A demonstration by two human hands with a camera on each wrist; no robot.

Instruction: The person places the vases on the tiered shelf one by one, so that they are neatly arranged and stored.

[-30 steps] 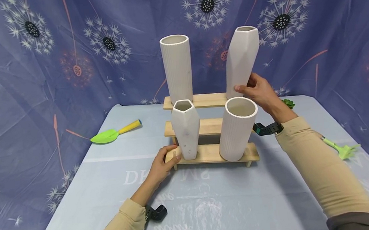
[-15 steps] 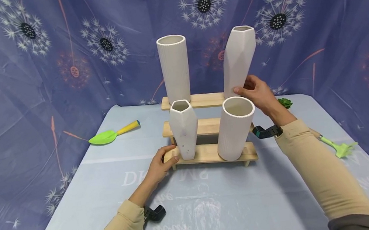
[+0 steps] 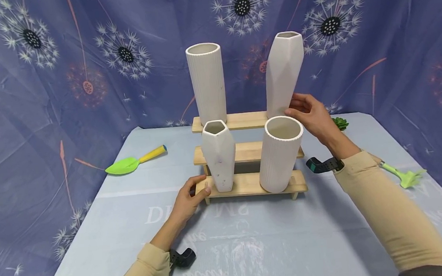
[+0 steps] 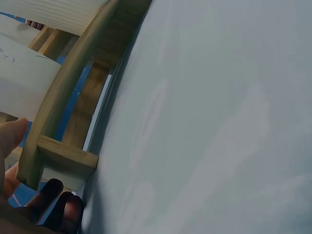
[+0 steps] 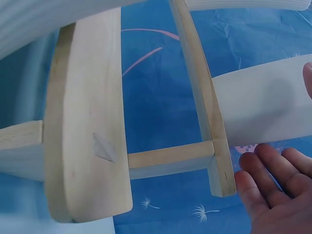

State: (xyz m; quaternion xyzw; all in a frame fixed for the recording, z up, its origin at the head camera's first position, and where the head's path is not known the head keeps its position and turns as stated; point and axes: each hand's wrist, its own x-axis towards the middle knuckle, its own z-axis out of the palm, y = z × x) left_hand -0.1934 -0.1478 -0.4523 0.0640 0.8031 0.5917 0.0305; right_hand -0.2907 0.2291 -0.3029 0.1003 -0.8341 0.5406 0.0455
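A three-tier wooden stand (image 3: 248, 152) holds several white vases. On its top tier, a tall faceted vase (image 3: 283, 72) stands at the right end and a ribbed cylindrical vase (image 3: 208, 83) at the left. The lowest tier bears a smaller faceted vase (image 3: 219, 156) and a shorter ribbed vase (image 3: 280, 159). My left hand (image 3: 187, 202) grips the left end of the lowest tier, thumb above and fingers underneath. Beside the base of the tall faceted vase is my right hand (image 3: 311, 116), its fingers (image 5: 273, 168) loosely extended and apart from the vase in the right wrist view.
A green trowel (image 3: 123, 165) with a yellow handle lies on the table at the left. Toward the right edge lies a green hand rake (image 3: 406, 178). A small green plant (image 3: 340, 123) sits behind my right wrist. A blue dandelion-print curtain (image 3: 153, 20) hangs behind the table.
My right hand has let go of the tall faceted vase and moved slightly right and down from it. The left hand keeps its grip on the stand. The head view has shifted slightly.
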